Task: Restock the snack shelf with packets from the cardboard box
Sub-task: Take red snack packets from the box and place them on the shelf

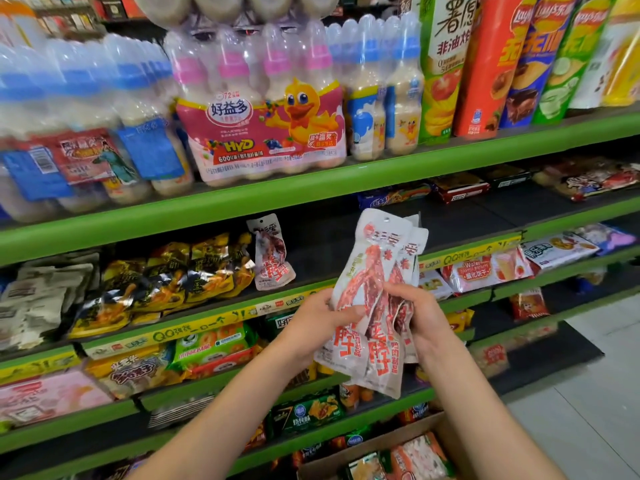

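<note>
Before you, filling the view from nine o'clock to three o'clock, stands a green snack shelf [311,188] with several tiers. On its top tier, toward twelve o'clock, sit shrink-wrapped packs of milk drink bottles [259,109], and at one o'clock tall crisp tubes [485,64] stand upright. At nine o'clock on the middle tier lie black and yellow snack bags [166,278]. Just beside them, toward the centre, one white packet [272,252] with red print leans upright on that same tier. At five o'clock, at the bottom edge, you can see part of an open cardboard box [381,441] with packets inside.

At the centre, in front of the shelf, you hold a fanned bunch of white and red packets [375,299], their tops pointing up. Your left hand [322,317] grips the bunch from the left, its thumb pressed across the front. Your right hand [420,313] holds the bunch from the right, fingers curled round its edge.
</note>
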Demonstrator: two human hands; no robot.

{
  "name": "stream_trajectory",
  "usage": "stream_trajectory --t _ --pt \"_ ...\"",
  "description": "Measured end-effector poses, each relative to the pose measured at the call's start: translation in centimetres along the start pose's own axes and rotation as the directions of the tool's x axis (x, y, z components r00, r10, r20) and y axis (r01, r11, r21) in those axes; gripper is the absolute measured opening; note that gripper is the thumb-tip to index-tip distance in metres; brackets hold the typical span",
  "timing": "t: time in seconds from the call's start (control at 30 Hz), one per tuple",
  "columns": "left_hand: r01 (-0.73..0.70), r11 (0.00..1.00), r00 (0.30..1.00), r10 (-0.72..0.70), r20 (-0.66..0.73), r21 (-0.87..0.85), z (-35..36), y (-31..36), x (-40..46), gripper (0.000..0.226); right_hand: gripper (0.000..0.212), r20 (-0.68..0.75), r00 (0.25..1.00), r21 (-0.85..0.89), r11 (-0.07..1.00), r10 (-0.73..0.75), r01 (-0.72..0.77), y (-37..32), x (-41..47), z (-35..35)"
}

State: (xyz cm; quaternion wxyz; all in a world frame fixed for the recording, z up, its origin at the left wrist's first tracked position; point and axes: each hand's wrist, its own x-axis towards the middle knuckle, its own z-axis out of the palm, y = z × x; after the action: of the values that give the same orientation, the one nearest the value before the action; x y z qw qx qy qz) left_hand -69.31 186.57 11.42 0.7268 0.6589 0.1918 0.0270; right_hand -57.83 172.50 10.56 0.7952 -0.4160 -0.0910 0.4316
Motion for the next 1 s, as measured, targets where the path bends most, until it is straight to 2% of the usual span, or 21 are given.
stream_trajectory --t 0.1,0.2,0.37,0.53,0.7,1.0 --pt "-0.023 0.980 1.000 0.025 0.008 -0.197 -0.9 -0.8 -0.4 0.028 0.044 -0.040 0.999 -0.071 0.997 0.008 -0.011 -0.2 0.1 -0.3" --pt "-0.006 0.953 0.999 0.019 0.040 -0.303 -1.4 -1.2 -0.9 0.025 0.038 -0.051 0.998 -0.077 0.997 0.025 -0.029 -0.3 0.0 -0.6" --pt "0.058 0.931 0.997 -0.039 0.060 -0.360 -1.4 -1.4 -1.0 0.028 0.034 -0.040 0.999 -0.036 0.999 0.024 -0.025 0.1 -0.2 -0.8" --pt "0.113 0.905 0.990 -0.068 0.123 -0.410 0.0 -2.2 -1.3 0.030 0.046 -0.003 1.000 -0.006 1.000 0.024 -0.024 0.6 -0.6 -0.7" --pt "0.104 0.903 0.989 -0.050 0.139 -0.417 1.0 -2.3 -1.1 0.030 0.046 0.002 1.000 -0.070 0.997 0.016 -0.016 0.3 -0.8 -0.9" --pt "0.121 0.890 0.983 -0.046 0.177 -0.439 1.2 -1.8 -0.4 0.033 0.044 -0.022 1.000 -0.068 0.998 0.000 -0.001 -0.4 -0.4 -1.5"
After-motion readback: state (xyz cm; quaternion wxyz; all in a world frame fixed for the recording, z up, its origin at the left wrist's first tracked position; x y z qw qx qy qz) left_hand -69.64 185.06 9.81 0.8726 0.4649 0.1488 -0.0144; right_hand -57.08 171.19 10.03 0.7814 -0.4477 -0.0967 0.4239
